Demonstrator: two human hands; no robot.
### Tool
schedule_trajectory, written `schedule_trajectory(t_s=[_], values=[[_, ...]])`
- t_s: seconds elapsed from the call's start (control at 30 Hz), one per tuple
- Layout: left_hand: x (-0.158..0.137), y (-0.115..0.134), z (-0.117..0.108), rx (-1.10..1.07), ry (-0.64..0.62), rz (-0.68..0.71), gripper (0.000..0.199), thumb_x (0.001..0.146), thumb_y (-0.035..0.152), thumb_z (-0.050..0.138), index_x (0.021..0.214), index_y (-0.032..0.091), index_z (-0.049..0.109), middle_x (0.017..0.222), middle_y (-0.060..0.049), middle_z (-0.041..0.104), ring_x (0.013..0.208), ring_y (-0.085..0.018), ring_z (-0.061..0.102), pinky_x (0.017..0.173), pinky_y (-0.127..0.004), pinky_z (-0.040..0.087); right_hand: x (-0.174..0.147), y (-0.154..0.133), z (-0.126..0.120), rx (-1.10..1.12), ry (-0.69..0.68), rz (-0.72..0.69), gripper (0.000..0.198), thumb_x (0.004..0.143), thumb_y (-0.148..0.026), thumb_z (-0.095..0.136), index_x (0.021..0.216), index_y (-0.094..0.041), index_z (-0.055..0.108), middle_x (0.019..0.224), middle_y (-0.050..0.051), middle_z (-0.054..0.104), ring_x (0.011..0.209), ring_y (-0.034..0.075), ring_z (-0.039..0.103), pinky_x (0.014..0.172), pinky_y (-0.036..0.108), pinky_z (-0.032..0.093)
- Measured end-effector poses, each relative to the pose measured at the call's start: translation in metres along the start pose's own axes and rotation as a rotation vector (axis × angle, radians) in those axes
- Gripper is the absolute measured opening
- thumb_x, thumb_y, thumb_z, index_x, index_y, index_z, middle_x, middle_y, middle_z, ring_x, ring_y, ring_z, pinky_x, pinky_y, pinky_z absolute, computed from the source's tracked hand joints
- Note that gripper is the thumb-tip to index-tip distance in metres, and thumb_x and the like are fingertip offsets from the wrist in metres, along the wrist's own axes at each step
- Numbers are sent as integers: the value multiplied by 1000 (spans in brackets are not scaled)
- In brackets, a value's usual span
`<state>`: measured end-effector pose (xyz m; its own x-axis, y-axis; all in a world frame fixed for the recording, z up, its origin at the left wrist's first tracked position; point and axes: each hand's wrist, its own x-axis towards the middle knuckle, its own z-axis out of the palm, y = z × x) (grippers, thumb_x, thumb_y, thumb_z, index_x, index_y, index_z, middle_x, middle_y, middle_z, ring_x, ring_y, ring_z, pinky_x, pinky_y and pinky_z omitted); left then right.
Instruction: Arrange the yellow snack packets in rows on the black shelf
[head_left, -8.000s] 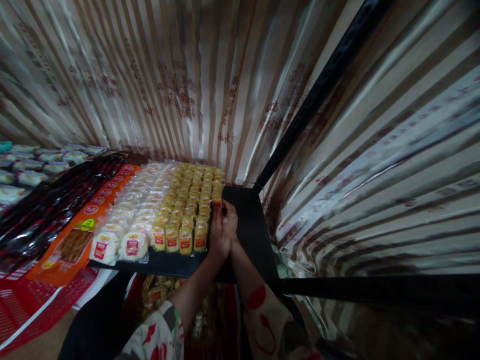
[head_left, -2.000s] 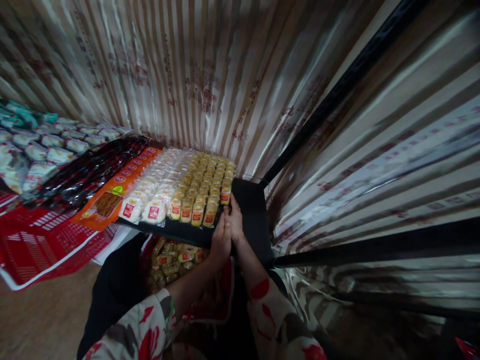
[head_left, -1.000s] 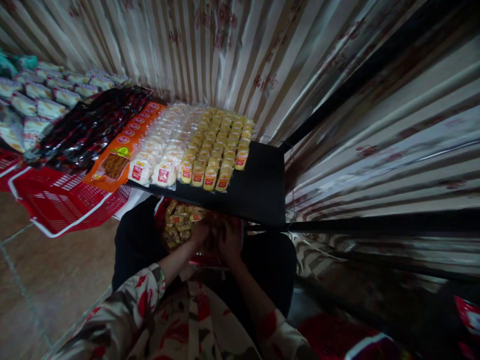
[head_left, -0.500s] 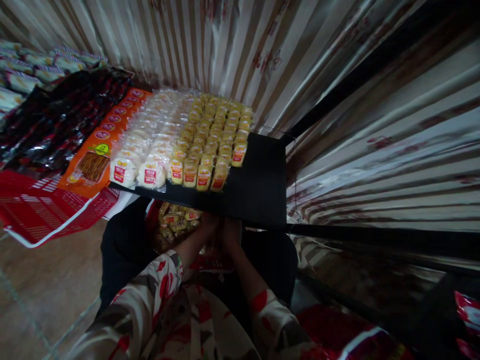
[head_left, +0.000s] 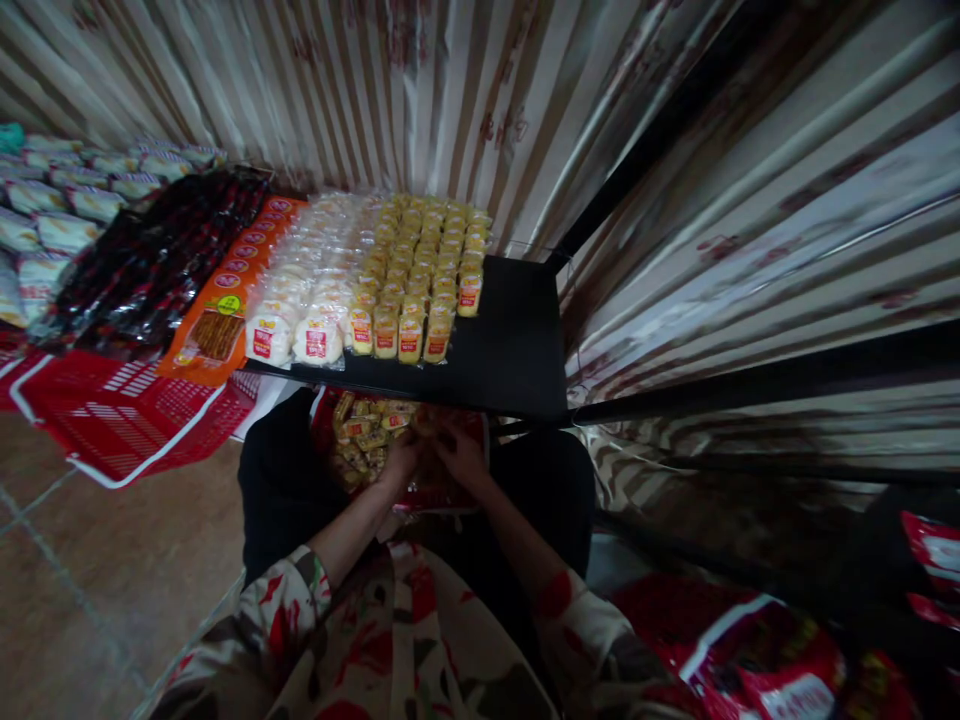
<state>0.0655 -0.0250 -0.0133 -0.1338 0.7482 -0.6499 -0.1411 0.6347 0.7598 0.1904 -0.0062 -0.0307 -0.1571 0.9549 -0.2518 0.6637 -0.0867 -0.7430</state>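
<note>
Both hands down in the red container [head_left: 439, 497] between the knees, under the front edge of the black shelf [head_left: 517, 325]. Left hand [head_left: 401, 460] and right hand [head_left: 463, 458] nearly meet near its back side, fingers curled inward, some bent close together; too dark to tell whether they grip a packet or how wide they stand. Loose packets [head_left: 364, 435], yellow, lie jumbled in the container, mostly left of the left hand.

Progress: looks well along, not finished. Yellow packets [head_left: 411, 330] stand on the shelf in five rows running back to front. Four rows reach close to the front edge; the one nearest the right end stops farther back, so it reads as part-filled. Left over: that short row, plus the loose stock below; amount unclear.

Left of the yellow rows, toward the shelf's left end: white round packs [head_left: 319, 340], orange bag [head_left: 196, 342], dark glossy packs [head_left: 142, 270]. All of these look set out.
</note>
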Motion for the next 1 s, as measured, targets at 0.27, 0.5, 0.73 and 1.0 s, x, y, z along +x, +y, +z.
schedule_trajectory(t_s=[0.27,0.5,0.73,1.0], values=[[-41,21,-21,-230,-59,7,28,65,27,64,91,16,61,73,1,65,64,-12,60,58,-22,47,-21,-28,-16,181,-50,-47,27,78,-33,57,98,-19,67,97,5,71,89,21,65,83,37,50],[-51,62,-13,-106,-77,317,35,70,29,62,102,16,57,90,-4,66,79,-13,61,70,-23,48,-27,-64,-54,450,-57,-152,28,78,-34,55,100,-21,65,97,3,69,89,20,64,81,36,51],[-55,108,-3,282,-153,568,33,75,27,57,106,17,64,105,-7,68,92,-19,62,82,-27,47,-30,-79,-77,744,27,-84,59,72,-39,62,125,-20,43,88,4,69,77,19,66,69,33,54],[-51,159,13,1078,-394,738,33,71,29,60,104,24,63,81,0,70,72,-18,63,66,-24,44,-36,-71,-99,702,-32,-78,36,65,-36,70,97,-20,62,91,3,69,84,20,64,76,32,52]])
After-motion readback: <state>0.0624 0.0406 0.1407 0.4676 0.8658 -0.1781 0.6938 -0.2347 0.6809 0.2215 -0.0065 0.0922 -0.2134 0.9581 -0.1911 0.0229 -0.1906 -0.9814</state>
